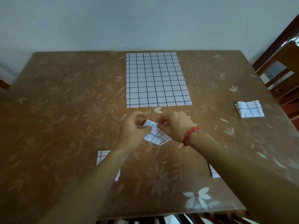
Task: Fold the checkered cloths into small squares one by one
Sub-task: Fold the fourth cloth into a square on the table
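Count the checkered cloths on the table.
5: flat cloth far centre; folded cloth at right; held cloth between left hand and right hand; near-left cloth and near-right cloth, partly behind forearms.

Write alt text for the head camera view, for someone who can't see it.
The left hand and right hand pinch a small, partly folded checkered cloth over a brown floral table. Behind it an unfolded checkered cloth lies flat; a folded cloth sits far right, and two other cloths show partly beneath the forearms.
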Motion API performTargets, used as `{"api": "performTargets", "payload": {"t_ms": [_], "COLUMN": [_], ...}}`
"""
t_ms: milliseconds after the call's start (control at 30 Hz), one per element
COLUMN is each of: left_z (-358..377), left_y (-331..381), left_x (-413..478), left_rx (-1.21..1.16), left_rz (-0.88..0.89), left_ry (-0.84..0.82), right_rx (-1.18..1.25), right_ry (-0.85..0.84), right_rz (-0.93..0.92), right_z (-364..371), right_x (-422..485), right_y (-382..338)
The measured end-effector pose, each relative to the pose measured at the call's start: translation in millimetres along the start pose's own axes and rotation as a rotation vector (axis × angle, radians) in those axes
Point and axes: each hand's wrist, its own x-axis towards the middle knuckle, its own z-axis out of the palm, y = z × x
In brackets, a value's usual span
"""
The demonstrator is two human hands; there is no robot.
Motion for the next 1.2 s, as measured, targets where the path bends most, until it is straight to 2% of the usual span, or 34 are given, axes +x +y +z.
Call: {"api": "performTargets", "payload": {"t_ms": [167, 267, 333, 433, 667, 767, 967, 1200], "left_z": [-42, -62, -76, -102, -162, -186, -225, -278], "left_y": [28, 31, 30, 26, 11, 2, -17, -54], "left_x": [-42, -74, -91, -113, -164, -183, -215, -228], "left_rx": [-0.202, -0.338, -0.371, -0.382, -0.175, -0.101, -0.168, -0.288], "left_rz": [-0.178, -0.255, -0.267, -0.286, -0.240, -0.276, -0.325, -0.434], "left_ry": [0.119, 0.081, 0.138, 0.266, 0.468, 0.544, 0.717, 0.660], "right_rx": [0.401, 0.703, 0.801, 0.855, 0.898, 0.933, 0.956, 0.984], "right_ry": [0.125, 0.117, 0.090, 0.023, -0.129, -0.226, -0.385, -0.433], "right_rz": [0.126, 0.205, 0.183, 0.131, 0.086, 0.084, 0.096, 0.158], "right_z": [-23, -25, -24, -17, 16, 32, 67, 115], "right_x": [-27, -42, -51, -61, -67, -63, -55, -35], "right_y": [-33, -60, -82, -112, -178, -205, -257, -303]}}
